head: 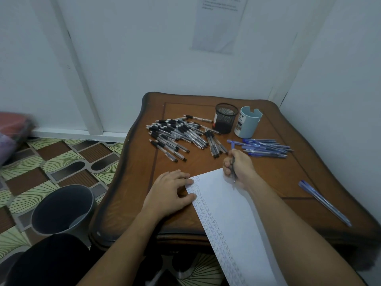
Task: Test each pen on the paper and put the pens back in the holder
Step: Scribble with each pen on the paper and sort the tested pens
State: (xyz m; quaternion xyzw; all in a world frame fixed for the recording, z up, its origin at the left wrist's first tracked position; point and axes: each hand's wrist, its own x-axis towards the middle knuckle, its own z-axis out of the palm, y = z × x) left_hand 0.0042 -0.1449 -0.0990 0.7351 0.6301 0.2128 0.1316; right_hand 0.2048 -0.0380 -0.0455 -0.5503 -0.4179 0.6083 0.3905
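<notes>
**Currently: pen gripped over the paper, sheet pinned flat**

1. Right hand (240,167): fingers curled and clamped around a pen (233,173). The pen stands nearly upright, with its tip pointing down at the far right corner of the paper (224,215). Whether the tip touches the sheet cannot be told.
2. Left hand (172,193): fingers straight and spread, lying flat. The fingertips press on the left edge of the paper, and the palm rests on the bench (134,162).
3. Paper: it lies at an angle across the near part of the bench and overhangs the near edge. Rows of small pen marks run down its left margin (too small to read).
4. Holders: a black mesh holder (225,118) and a light blue cup (248,124) stand upright just beside each other at the far side of the bench. No pens show above either rim.
5. Loose pens:
   - a heap of black pens (175,137) lies left of the mesh holder;
   - a smaller group of blue pens (265,147) lies in front of the cup, just beyond the right hand;
   - a single blue pen (323,203) lies alone near the right edge, well apart from the others.
6. Surroundings: a dark bin (64,209) stands on the patterned floor (68,153) to the left of the bench.
</notes>
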